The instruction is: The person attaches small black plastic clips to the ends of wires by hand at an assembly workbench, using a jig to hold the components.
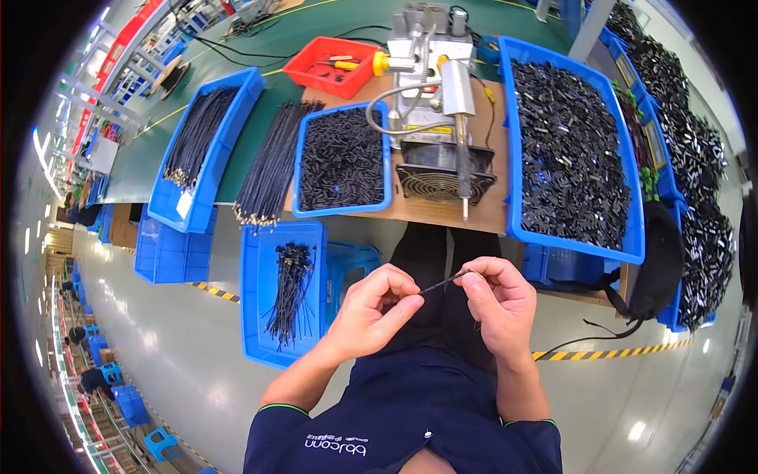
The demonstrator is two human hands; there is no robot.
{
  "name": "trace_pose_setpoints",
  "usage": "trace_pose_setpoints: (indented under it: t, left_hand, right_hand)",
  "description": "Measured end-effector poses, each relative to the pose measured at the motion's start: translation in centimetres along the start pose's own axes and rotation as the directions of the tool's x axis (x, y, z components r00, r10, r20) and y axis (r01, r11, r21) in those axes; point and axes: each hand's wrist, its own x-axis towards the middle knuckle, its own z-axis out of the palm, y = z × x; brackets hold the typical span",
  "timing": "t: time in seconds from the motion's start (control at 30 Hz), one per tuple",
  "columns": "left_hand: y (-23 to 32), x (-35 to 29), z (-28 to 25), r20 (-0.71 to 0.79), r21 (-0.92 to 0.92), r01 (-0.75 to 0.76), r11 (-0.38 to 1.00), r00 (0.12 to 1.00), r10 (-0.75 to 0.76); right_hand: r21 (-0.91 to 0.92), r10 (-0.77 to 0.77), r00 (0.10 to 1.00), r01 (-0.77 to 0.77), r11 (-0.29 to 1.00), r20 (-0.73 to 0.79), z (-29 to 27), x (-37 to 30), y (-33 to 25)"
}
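Over my lap I hold a thin black cable (440,284) stretched between both hands. My left hand (371,312) pinches its left end between thumb and fingertips. My right hand (501,304) pinches the other end near its tip; the fingers hide most of that end. Ahead on the bench stands a soldering machine (422,59) whose iron (463,166) points down, with a black fan (446,175) beside it. To its left sits a blue tray of small black sleeves (343,158), and a bundle of long black cables (272,162) with brass-coloured ends lies beside that.
Right on the bench is a large blue bin of small black parts (568,158). A red tray (332,67) with tools stands at the back. At left is a blue bin of cables (201,142); below, a blue bin (257,316) holds finished-looking black cables (290,292). A black bag (659,261) hangs at right.
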Motion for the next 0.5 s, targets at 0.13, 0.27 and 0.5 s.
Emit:
trace_pose_setpoints:
  t: [0.13, 0.27, 0.5]
  left_hand:
    - [0.1, 0.2, 1.4, 0.056, 0.184, -0.077, 0.980, 0.996, 0.067]
    - [1.3, 1.7, 3.3, 0.038, 0.181, -0.062, 0.982, 0.998, 0.056]
    - [1.1, 3.0, 3.6, 0.046, -0.158, 0.089, 0.983, 0.996, -0.082]
  right_hand:
    - [-0.048, 0.017, 1.000, -0.016, 0.999, 0.010, -1.3, -0.7, -0.2]
    - [-0.090, 0.011, 1.000, -0.009, 0.996, 0.029, -1.4, -1.1, -0.2]
    - [-0.068, -0.025, 1.000, 0.025, 0.997, -0.005, -1.5, -1.5, 0.1]
